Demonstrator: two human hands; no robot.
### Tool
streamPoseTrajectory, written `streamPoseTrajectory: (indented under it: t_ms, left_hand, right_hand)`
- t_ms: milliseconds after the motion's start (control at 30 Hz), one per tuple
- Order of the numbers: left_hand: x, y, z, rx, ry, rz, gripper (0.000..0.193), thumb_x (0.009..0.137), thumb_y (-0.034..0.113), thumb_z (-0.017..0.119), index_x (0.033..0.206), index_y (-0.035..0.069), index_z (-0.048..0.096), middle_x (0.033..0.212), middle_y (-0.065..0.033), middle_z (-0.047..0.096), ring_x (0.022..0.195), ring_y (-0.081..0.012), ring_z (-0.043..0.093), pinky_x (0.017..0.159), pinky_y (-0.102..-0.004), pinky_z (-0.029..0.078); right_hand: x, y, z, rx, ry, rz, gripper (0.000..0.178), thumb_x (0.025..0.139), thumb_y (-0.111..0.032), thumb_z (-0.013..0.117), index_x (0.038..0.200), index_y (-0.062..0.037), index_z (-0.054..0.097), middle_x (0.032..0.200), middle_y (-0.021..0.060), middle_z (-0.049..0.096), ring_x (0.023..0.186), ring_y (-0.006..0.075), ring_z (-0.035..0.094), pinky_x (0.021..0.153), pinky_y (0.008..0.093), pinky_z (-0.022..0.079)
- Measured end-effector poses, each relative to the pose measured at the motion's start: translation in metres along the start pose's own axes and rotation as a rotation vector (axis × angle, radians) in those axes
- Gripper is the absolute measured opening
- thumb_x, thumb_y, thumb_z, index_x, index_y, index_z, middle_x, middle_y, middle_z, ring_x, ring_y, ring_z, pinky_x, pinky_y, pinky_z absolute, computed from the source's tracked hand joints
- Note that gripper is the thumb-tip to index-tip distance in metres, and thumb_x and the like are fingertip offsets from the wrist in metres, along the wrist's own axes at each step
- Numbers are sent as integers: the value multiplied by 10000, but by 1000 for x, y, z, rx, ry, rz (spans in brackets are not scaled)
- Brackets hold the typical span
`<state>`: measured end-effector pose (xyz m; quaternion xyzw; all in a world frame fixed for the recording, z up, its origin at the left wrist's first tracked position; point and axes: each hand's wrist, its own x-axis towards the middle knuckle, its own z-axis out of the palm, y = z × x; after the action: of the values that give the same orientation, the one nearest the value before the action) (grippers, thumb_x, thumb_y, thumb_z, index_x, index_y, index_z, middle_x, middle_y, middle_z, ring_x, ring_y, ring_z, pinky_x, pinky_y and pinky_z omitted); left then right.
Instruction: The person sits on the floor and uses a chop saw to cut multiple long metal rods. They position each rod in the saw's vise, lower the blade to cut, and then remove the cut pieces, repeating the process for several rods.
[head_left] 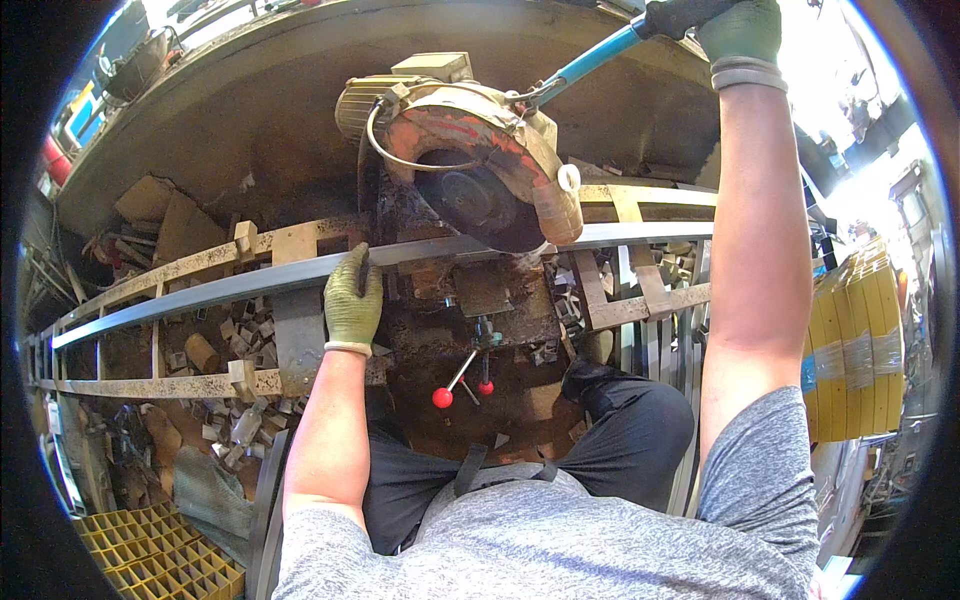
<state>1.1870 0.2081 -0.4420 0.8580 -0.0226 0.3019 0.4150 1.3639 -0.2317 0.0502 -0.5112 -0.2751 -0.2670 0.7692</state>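
Observation:
A cut-off saw with an orange, worn guard stands ahead of me, its dark round blade low beside a long grey metal bar. My gloved left hand is closed on the bar, left of the blade, with the thumb side uppermost. Far off at the upper right, my gloved right hand wraps round the dark grip at the end of the saw's blue handle. Whether the blade touches the bar cannot be made out. Below the saw, a clamp lever carries red ball knobs.
The bar lies across a rusty support frame on the left and right. Small metal offcuts are heaped beneath it. A stack of yellow pieces in clear wrap stands at right. A yellow gridded stack sits at lower left.

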Motion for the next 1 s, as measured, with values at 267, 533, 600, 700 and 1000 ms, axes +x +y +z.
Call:
streamPoseTrajectory:
  t_ms: [267,533,600,700,1000]
  left_hand:
    - [-1,-4,2,-41,-5,-24,397,1104,167,817,1477,32,808,1395,-240,842,1313,-433,804,1168,-514,618]
    - [-1,0,-1,14,-6,2,405,1095,159,818,1481,37,809,1414,-240,840,1333,-434,800,1177,-512,616]
    - [-1,1,-1,18,-8,-11,407,1093,157,818,1482,35,809,1416,-240,839,1336,-433,800,1177,-512,616]
    - [-1,2,-1,13,-22,-34,410,1095,160,813,1484,32,808,1421,-240,839,1339,-431,800,1181,-509,616]
    - [-1,6,-2,38,-19,-30,409,1096,175,800,1477,26,808,1424,-243,836,1338,-431,799,1193,-509,611]
  right_hand:
    - [-29,-19,8,-959,-33,-260,204,841,-220,842,922,-92,705,778,110,666,729,302,679,723,446,574]
    - [-53,-47,33,-2005,-145,-533,215,756,-214,850,809,-52,720,733,158,670,709,346,682,722,467,569]
    - [-57,-47,35,-2047,-179,-460,219,734,-213,853,781,-42,724,722,170,671,704,357,683,721,473,567]
    - [-61,-40,27,-1875,-97,-738,222,699,-214,853,729,-41,716,700,170,668,705,371,688,723,487,573]
    - [-38,-16,-58,-640,-248,-261,205,1070,-320,786,970,-154,720,759,-12,625,671,172,620,647,370,532]
